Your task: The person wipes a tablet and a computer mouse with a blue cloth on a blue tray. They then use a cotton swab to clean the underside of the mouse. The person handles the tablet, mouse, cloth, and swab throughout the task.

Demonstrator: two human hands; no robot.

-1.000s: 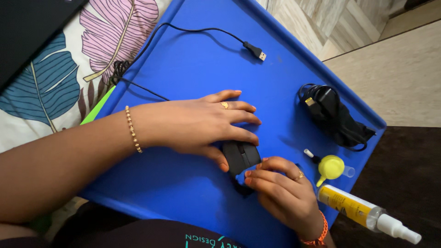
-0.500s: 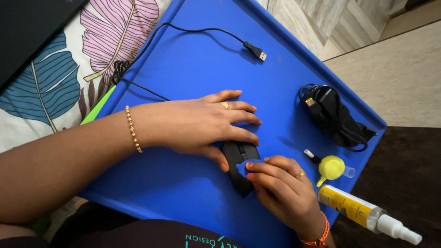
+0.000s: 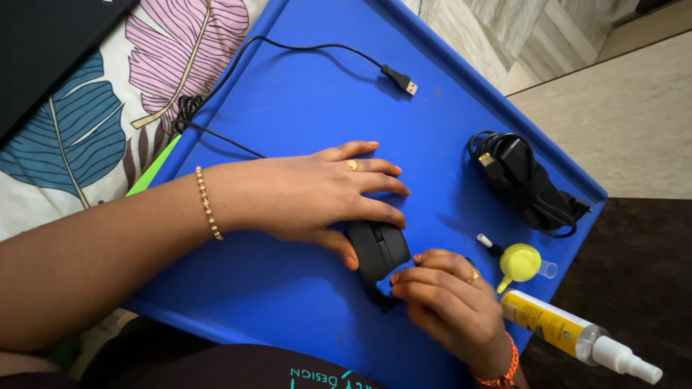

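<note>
Centrally on the blue tray [image 3: 303,94], near its front edge, one black mouse [image 3: 378,252] sits pinned by the left hand [image 3: 310,194], thumb and fingers gripping its side. Right hand [image 3: 443,299] curls tight against its near side; rubbing works best with the mouse steady. One adapter [image 3: 522,180], one bottle [image 3: 569,331], one yellow cap [image 3: 519,263].

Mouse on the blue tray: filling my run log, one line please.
left hand: steadies black mouse | right hand: fingertips at its side | surface: blue tray

The right hand [image 3: 450,306] hides the black mouse's [image 3: 378,251] near end.
</note>
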